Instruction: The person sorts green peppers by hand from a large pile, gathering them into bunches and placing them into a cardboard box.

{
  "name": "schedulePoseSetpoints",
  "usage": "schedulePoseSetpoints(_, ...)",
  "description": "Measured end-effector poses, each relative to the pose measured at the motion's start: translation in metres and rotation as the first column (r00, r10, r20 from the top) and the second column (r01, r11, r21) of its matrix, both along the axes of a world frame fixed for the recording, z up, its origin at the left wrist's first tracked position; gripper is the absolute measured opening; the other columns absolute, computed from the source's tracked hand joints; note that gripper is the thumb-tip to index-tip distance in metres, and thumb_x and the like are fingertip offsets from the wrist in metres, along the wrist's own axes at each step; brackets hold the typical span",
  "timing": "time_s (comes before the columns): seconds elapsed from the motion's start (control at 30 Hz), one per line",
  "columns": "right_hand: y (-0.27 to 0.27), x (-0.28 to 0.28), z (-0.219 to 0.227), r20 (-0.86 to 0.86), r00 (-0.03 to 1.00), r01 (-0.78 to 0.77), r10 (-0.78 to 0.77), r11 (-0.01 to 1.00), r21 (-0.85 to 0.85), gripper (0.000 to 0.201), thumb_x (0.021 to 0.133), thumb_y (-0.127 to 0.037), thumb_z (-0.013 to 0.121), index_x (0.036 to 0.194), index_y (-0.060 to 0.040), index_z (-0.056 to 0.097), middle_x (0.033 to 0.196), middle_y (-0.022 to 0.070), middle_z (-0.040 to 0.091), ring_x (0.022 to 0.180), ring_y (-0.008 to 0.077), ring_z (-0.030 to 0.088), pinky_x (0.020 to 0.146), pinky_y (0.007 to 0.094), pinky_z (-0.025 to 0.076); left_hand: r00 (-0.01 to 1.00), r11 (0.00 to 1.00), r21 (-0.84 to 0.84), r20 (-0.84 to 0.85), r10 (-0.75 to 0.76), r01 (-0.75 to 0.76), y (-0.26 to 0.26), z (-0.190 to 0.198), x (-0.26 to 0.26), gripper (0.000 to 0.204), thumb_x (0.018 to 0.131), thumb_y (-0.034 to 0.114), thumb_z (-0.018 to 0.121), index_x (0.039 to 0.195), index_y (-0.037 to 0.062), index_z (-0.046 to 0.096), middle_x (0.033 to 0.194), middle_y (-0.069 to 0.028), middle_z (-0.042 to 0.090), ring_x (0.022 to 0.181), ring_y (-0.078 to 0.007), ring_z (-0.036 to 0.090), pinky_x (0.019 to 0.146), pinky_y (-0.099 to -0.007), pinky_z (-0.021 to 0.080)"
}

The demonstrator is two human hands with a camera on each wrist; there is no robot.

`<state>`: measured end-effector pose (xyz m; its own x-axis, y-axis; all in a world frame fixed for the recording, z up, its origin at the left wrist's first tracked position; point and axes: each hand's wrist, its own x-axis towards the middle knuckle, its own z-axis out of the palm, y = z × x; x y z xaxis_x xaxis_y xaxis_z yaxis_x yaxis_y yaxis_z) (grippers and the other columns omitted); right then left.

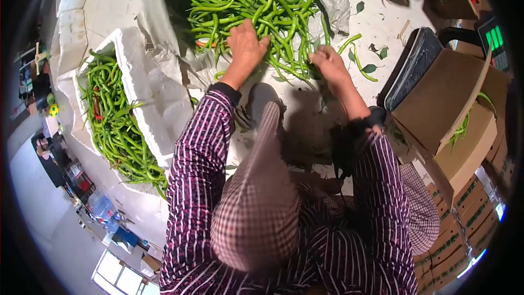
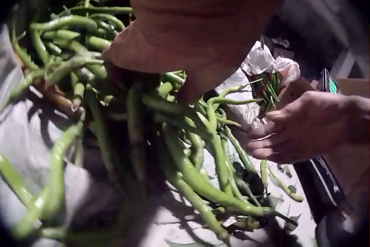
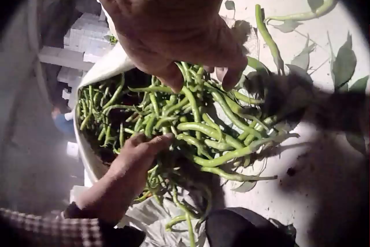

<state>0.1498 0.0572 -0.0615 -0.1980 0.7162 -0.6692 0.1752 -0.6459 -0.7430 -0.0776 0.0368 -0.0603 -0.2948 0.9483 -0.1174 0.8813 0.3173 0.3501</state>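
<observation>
White floor sheet (image 1: 382,16), pile of green chillies (image 1: 256,5): sorting underway. Left hand (image 1: 246,43) flat on pile; right hand (image 1: 327,63) pinching chillies. Next, probably lifting handful clear.

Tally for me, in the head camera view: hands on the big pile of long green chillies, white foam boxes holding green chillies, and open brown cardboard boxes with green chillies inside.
Hands on the long green chillies: 2, left hand and right hand
White foam box: 1
Open brown cardboard box: 1
Total: 4
</observation>
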Motion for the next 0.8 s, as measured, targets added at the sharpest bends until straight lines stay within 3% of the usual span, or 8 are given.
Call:
schedulePoseSetpoints(0.13, 0.029, -0.033, -0.042, 0.044, 0.998, 0.023, -0.033, 0.978, 0.207, 0.058, 0.076, -0.017, 0.071, 0.12, 0.011, 0.045, 0.087, 0.0037, 0.052, 0.077, 0.0117, 0.05, 0.067, 0.0261, 0.043, 0.99, 0.99, 0.135, 0.143, 0.014, -0.033, -0.001, -0.017, 0.014, 0.049, 0.069, 0.018, 0.075, 0.105, -0.0004, 0.047, 0.092, -0.0204, 0.062, 0.089, -0.0388, 0.057, 0.075, -0.0498, 0.042)
schedulePoseSetpoints(0.2, 0.045, -0.036, -0.049, 0.135, 0.977, -0.171, 0.167, 0.985, 0.014, 0.062, 0.07, -0.019, 0.073, 0.116, 0.0125, 0.047, 0.107, 0.0213, 0.059, 0.096, 0.0244, 0.058, 0.081, 0.0333, 0.046, 0.988, 0.998, 0.07, 0.155, -0.02, 0.009, 0.001, -0.017, 0.01, 0.049, 0.068, 0.02, 0.076, 0.104, -0.0008, 0.049, 0.087, -0.02, 0.063, 0.085, -0.039, 0.059, 0.073, -0.0494, 0.042)
schedulePoseSetpoints(0.27, 0.038, -0.04, -0.081, 0.19, 0.978, -0.111, 0.089, 0.988, 0.108, 0.06, 0.07, -0.02, 0.073, 0.115, 0.0113, 0.048, 0.099, 0.0207, 0.062, 0.089, 0.026, 0.061, 0.079, 0.0342, 0.048, 0.995, 0.999, -0.012, 0.087, -0.047, 0.048, 0.011, -0.016, 0.005, 0.046, 0.067, 0.024, 0.076, 0.099, -0.0003, 0.054, 0.079, -0.0189, 0.063, 0.08, -0.04, 0.059, 0.073, -0.0497, 0.043)
schedulePoseSetpoints(0.4, 0.038, -0.041, -0.058, -0.156, 0.985, -0.063, 0.071, 0.997, 0.054, 0.051, 0.075, -0.015, 0.068, 0.118, 0.0039, 0.048, 0.104, 0.0147, 0.061, 0.092, 0.023, 0.06, 0.08, 0.0326, 0.048, 0.943, 0.974, -0.207, 0.332, -0.013, 0.086, 0.023, -0.015, 0.012, 0.041, 0.074, 0.027, 0.073, 0.106, 0.0058, 0.061, 0.086, -0.0192, 0.067, 0.08, -0.0378, 0.064, 0.072, -0.0441, 0.05)
schedulePoseSetpoints(0.53, 0.036, -0.006, -0.026, -0.285, 0.944, -0.189, 0.168, 0.981, -0.05, 0.04, 0.086, -0.021, 0.059, 0.12, -0.0024, 0.052, 0.102, 0.0071, 0.061, 0.09, 0.0149, 0.058, 0.076, 0.0274, 0.047, 0.854, 0.999, -0.029, 0.521, -0.001, 0.019, -0.002, 0.011, 0.048, 0.032, 0.077, 0.016, 0.064, 0.107, 0.0066, 0.059, 0.084, -0.02, 0.066, 0.081, -0.0409, 0.063, 0.075, -0.0479, 0.049)
schedulePoseSetpoints(0.6, 0.026, 0.003, 0.017, -0.452, 0.892, -0.037, -0.02, 0.992, -0.117, 0.039, 0.087, -0.026, 0.057, 0.117, -0.0019, 0.053, 0.101, 0.0064, 0.061, 0.089, 0.014, 0.058, 0.076, 0.0266, 0.047, 0.662, 0.997, -0.062, 0.749, 0.016, 0.046, -0.01, 0.031, 0.058, 0.038, 0.083, 0.013, 0.061, 0.119, 0.0022, 0.055, 0.1, -0.0125, 0.067, 0.091, -0.0218, 0.063, 0.084, -0.0322, 0.047)
schedulePoseSetpoints(0.7, 0.028, 0.025, 0.007, -0.418, 0.907, -0.103, 0.047, 0.989, -0.111, 0.038, 0.088, -0.019, 0.057, 0.119, 0.0023, 0.051, 0.103, 0.0086, 0.061, 0.093, 0.0163, 0.059, 0.082, 0.0288, 0.048, 0.572, 0.994, -0.085, 0.82, 0.031, 0.068, -0.015, 0.029, 0.063, 0.037, 0.085, 0.011, 0.059, 0.12, 0.0007, 0.055, 0.103, -0.0093, 0.065, 0.094, -0.0153, 0.058, 0.086, -0.0283, 0.045)
schedulePoseSetpoints(0.8, 0.022, 0.02, -0.03, -0.575, 0.804, 0.037, -0.152, 0.978, -0.207, 0.04, 0.089, -0.013, 0.058, 0.122, 0.0064, 0.046, 0.11, 0.0129, 0.058, 0.097, 0.0194, 0.06, 0.085, 0.0307, 0.049, 0.788, 1.0, -0.02, 0.616, 0.019, -0.008, -0.025, -0.005, 0.054, 0.039, 0.077, 0.015, 0.065, 0.114, 0.0025, 0.059, 0.105, -0.0198, 0.063, 0.1, -0.0359, 0.059, 0.09, -0.0409, 0.045)
